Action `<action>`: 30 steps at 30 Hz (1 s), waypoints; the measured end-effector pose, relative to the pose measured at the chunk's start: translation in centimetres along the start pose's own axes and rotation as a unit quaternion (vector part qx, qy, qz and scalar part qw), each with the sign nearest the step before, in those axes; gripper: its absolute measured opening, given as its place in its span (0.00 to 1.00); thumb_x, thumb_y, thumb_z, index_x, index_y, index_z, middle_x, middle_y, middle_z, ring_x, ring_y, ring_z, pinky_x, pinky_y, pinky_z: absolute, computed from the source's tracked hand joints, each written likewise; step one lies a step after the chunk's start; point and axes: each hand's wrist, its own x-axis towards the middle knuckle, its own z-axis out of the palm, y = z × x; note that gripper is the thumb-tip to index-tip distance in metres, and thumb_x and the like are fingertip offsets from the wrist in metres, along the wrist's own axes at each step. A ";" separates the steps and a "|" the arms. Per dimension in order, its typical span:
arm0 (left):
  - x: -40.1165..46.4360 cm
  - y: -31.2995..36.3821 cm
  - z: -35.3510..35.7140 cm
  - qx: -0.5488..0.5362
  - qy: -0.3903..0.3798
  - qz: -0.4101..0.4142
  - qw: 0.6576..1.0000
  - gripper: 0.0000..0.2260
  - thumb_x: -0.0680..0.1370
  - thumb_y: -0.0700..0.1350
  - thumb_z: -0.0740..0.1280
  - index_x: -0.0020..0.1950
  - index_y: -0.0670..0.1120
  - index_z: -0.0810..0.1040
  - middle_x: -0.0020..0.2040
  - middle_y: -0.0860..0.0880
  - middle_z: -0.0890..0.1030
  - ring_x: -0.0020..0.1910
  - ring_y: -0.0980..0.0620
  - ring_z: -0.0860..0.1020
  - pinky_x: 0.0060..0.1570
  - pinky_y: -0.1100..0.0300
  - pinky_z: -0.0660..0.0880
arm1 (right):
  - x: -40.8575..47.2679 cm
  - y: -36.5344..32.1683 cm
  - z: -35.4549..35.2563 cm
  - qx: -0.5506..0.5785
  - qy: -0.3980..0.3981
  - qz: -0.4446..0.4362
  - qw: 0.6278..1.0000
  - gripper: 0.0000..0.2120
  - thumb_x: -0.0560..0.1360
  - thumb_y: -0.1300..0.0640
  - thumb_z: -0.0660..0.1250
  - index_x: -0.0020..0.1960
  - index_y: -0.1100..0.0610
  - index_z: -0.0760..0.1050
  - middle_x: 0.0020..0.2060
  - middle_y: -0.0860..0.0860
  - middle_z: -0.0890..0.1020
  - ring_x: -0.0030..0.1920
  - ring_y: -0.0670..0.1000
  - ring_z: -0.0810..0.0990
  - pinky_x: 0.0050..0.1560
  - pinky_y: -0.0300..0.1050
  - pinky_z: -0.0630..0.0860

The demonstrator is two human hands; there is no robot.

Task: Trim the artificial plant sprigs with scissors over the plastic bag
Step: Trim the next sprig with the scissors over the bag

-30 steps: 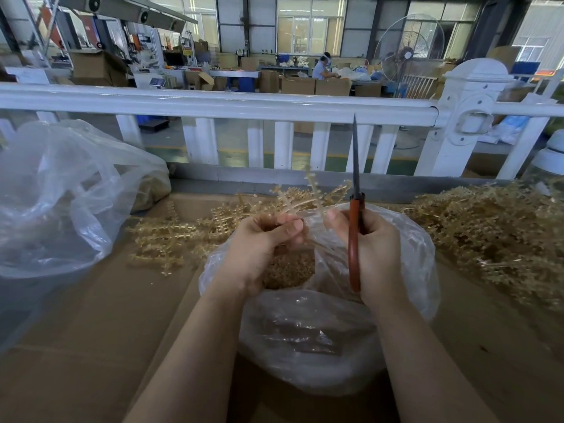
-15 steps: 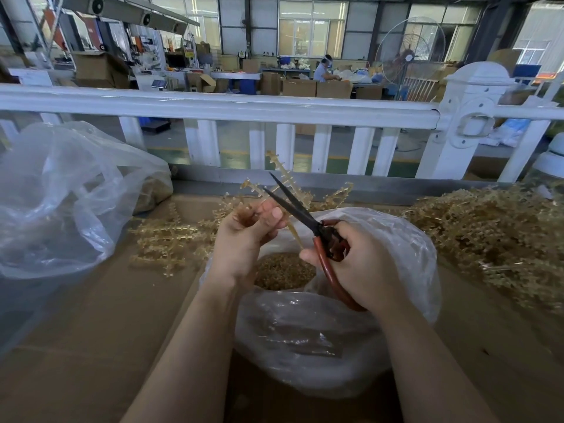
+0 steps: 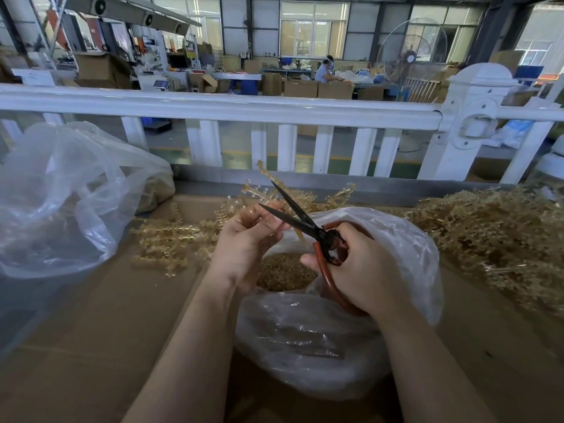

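My left hand [image 3: 244, 242] pinches a tan plastic sprig [image 3: 268, 180] that sticks up above the fingers. My right hand [image 3: 363, 270] grips red-handled scissors [image 3: 305, 222]; their black blades are spread apart, tips pointing up-left at the sprig beside my left fingers. Both hands hover over a clear plastic bag [image 3: 406, 248] whose mouth shows a heap of small tan cut pieces [image 3: 283, 273].
A loose pile of tan sprigs [image 3: 171, 242] lies left of the bag and a larger heap [image 3: 494, 239] on the right, all on a brown cardboard surface [image 3: 91, 331]. A big crumpled clear bag [image 3: 61, 196] sits far left. A white railing [image 3: 274, 108] runs behind.
The scissors swung from blade-up to pointing up-left at the sprig, and their blades are spread wider now. My left hand lifted the sprig slightly.
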 end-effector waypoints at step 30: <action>0.1 0.2 0.0 0.002 -0.006 0.016 1.000 0.04 0.69 0.40 0.73 0.43 0.44 0.82 0.38 0.50 0.83 0.37 0.54 0.80 0.48 0.62 0.76 | -0.1 -0.2 0.1 -0.001 0.057 -0.013 0.998 0.28 0.63 0.20 0.58 0.45 0.41 0.75 0.35 0.33 0.77 0.38 0.34 0.76 0.37 0.26 0.68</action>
